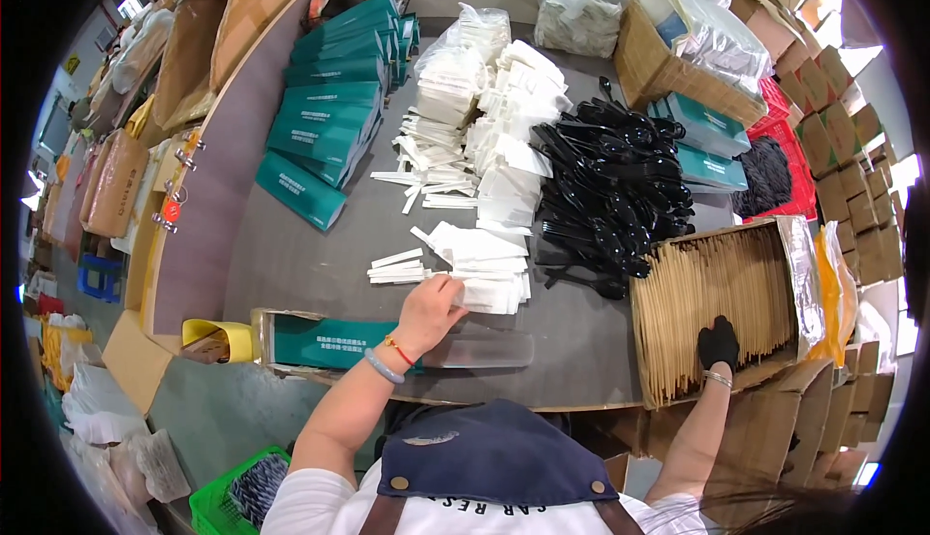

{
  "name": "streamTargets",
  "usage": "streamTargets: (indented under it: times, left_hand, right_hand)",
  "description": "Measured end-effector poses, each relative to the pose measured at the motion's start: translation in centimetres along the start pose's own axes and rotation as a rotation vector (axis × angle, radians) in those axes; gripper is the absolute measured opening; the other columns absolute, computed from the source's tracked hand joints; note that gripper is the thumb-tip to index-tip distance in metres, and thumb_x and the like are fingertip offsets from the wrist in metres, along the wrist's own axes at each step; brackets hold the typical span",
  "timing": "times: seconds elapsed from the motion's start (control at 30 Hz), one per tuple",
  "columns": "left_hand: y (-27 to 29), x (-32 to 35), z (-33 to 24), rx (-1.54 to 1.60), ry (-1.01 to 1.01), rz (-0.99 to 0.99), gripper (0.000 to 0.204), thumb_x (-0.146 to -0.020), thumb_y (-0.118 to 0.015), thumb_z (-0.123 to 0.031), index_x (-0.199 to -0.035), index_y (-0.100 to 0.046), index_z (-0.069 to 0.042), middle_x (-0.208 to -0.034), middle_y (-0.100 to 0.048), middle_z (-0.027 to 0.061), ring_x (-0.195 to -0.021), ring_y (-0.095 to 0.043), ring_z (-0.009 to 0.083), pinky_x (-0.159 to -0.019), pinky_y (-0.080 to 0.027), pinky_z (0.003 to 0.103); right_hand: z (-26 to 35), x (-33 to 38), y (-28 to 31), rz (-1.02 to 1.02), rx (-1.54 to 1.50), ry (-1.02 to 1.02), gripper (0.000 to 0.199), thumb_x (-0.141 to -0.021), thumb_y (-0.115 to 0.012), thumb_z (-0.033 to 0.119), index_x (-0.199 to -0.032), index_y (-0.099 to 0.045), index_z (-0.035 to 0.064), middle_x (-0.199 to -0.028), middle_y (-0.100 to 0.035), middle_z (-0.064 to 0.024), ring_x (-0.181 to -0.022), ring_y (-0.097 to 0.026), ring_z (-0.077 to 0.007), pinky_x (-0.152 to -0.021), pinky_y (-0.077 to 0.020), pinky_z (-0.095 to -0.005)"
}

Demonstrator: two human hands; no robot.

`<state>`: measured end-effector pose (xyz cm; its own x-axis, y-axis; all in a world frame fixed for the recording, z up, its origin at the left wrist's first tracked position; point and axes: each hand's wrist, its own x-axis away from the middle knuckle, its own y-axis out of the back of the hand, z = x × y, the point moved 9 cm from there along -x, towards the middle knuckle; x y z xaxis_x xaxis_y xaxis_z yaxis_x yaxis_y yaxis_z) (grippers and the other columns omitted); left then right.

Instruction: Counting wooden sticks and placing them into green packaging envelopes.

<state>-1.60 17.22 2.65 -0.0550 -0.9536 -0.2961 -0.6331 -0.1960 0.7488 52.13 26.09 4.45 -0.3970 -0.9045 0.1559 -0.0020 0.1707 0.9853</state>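
Observation:
My left hand (430,316), bare and with bracelets at the wrist, pinches the edge of a white paper packet (484,296) at the near end of a loose pile. Its thumb and fingers are drawn together. To the right, my right hand (718,346) wears a black glove and rests at the near side of a cardboard box of wooden chopsticks (722,278). Its fingers look curled in on the sticks, though the undersides are hidden. Black plastic spoons (615,186) lie heaped between the packets and that box.
Green printed sleeves (325,123) are stacked at the left, with more in an open carton (329,343) by the near edge. White packets (450,79) fill the middle. Green boxes (712,167), a red crate (799,172) and a carton of bagged goods (668,65) stand right.

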Motion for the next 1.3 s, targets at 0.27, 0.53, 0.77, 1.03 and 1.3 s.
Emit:
streamTargets:
  times: [0.27, 0.53, 0.77, 1.03, 1.3]
  left_hand:
    - [-0.2, -0.2, 0.1, -0.065, 0.008, 0.017, 0.033, -0.063, -0.081, -0.01, -0.088, -0.059, -0.008, -0.09, -0.056, 0.0083, -0.085, -0.058, 0.0293, -0.073, -0.049, 0.039]
    - [-0.1, -0.3, -0.1, -0.109, 0.016, 0.049, 0.034, -0.064, -0.081, -0.009, -0.089, -0.059, -0.009, -0.09, -0.054, 0.0083, -0.086, -0.057, 0.0295, -0.073, -0.047, 0.039]
    - [-0.1, 0.1, -0.2, 0.043, 0.035, 0.078, 0.027, -0.069, -0.079, -0.011, -0.088, -0.06, -0.006, -0.085, -0.057, 0.011, -0.075, -0.06, 0.0305, -0.066, -0.049, 0.039]
    - [-1.6, 4.1, -1.7, 0.029, -0.046, 0.411, 0.025, -0.071, -0.078, -0.018, -0.091, -0.066, -0.012, -0.088, -0.064, 0.0085, -0.082, -0.059, 0.0284, -0.071, -0.045, 0.04]
    - [0.1, 5.7, -2.1, -0.034, 0.034, 0.222, 0.033, -0.069, -0.08, -0.02, -0.1, -0.068, -0.017, -0.097, -0.06, 0.0019, -0.094, -0.055, 0.0245, -0.079, -0.04, 0.04]
  right_hand:
    - [-1.7, 0.1, -0.9, -0.038, -0.103, -0.081, 0.022, -0.093, -0.053, 0.015, -0.111, -0.053, 0.0014, -0.114, -0.058, -0.0203, -0.108, -0.058, -0.0386, -0.091, -0.0483, -0.0449]
    - [-0.4, 1.3, -0.8, -0.073, -0.146, -0.006, 0.02, -0.09, -0.057, 0.008, -0.106, -0.053, -0.0042, -0.106, -0.057, -0.0225, -0.1, -0.058, -0.0394, -0.091, -0.0471, -0.0411]
    - [-8.0, -1.9, -5.3, -0.171, -0.78, -0.315, 0.034, -0.093, -0.052, 0.009, -0.126, -0.051, 0.0012, -0.128, -0.054, -0.0213, -0.117, -0.054, -0.0357, -0.099, -0.0431, -0.0402]
    - [17.3, 6.0, 7.2, -0.538, -0.814, 0.679, 0.022, -0.093, -0.055, 0.011, -0.114, -0.057, 0.0054, -0.104, -0.058, -0.0156, -0.105, -0.058, -0.0293, -0.084, -0.0471, -0.0405]
    - [33.9, 3.4, 10.3, -0.465, -0.432, 0.753, 0.057, -0.068, -0.082, 0.036, -0.114, -0.059, 0.0128, -0.111, -0.056, -0.0112, -0.102, -0.06, -0.0323, -0.077, -0.0532, -0.0431]
